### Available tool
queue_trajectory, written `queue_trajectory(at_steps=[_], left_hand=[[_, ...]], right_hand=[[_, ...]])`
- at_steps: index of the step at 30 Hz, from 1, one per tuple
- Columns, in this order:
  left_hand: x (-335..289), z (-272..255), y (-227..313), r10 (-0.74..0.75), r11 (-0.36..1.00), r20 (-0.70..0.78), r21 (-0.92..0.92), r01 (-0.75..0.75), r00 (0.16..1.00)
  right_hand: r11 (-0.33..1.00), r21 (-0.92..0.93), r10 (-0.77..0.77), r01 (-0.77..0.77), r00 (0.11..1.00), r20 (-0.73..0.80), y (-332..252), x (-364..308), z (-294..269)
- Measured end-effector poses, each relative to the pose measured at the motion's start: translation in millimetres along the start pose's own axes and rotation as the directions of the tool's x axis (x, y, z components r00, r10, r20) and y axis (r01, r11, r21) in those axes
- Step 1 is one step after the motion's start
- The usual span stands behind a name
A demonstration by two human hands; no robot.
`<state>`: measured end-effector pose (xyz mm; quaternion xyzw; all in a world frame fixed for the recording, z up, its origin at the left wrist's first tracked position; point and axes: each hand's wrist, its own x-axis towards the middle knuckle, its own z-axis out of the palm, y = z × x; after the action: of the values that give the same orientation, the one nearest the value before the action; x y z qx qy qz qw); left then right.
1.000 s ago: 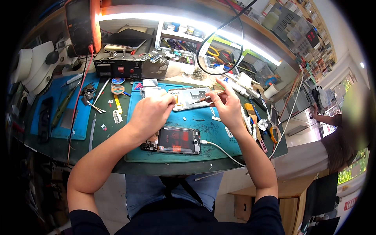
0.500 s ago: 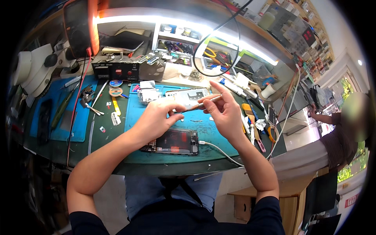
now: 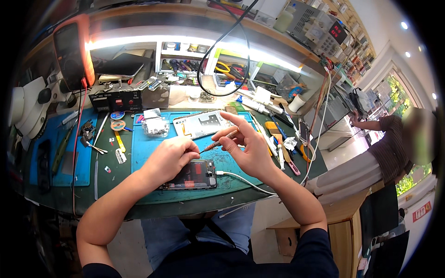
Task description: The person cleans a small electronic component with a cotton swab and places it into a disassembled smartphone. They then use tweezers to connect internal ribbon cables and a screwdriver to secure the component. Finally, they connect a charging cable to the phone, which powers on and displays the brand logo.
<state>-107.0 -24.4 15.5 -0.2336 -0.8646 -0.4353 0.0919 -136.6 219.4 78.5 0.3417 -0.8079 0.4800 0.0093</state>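
Observation:
An opened phone point(image 3: 199, 175) with its dark insides showing lies near the front of the blue work mat point(image 3: 139, 149). A white cable point(image 3: 243, 178) runs up to its right end. In my right hand point(image 3: 250, 150) is a slim screwdriver point(image 3: 216, 144) with a copper-coloured handle, slanting down to the left. Its tip meets the fingertips of my left hand point(image 3: 164, 160), pinched together just over the phone's upper edge. Whatever those fingers hold is too small or hidden. Behind my hands lies a silvery phone housing point(image 3: 197, 126), beside a clear box of small parts point(image 3: 155, 126).
Loose tools, including a yellow-handled brush point(image 3: 271, 126) and a roll of orange tape point(image 3: 306, 152), crowd the right side. Cotton swabs point(image 3: 96, 147) and a spool point(image 3: 117, 125) lie left. A microscope point(image 3: 30, 104) stands far left. A black cable loop point(image 3: 199, 69) hangs overhead. Another person point(image 3: 394, 139) stands at right.
Both hands have come down closer to the phone, and the screwdriver now slants more steeply with its tip at my left fingertips. The whole view has shifted a little.

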Motion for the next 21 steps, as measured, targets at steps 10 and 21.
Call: queue_trajectory(at_steps=[10,21], left_hand=[[-6,1,12,0.069,0.997,0.129,-0.041,-0.064,0.989],[-2,-3,22,-0.196,0.904,0.193,-0.345,0.253,0.962]], right_hand=[[0.989,-0.089,-0.105,0.116,0.988,0.113,-23,-10,-4],[0.988,-0.121,-0.107,0.094,0.989,-0.103,-27,-19,-4]])
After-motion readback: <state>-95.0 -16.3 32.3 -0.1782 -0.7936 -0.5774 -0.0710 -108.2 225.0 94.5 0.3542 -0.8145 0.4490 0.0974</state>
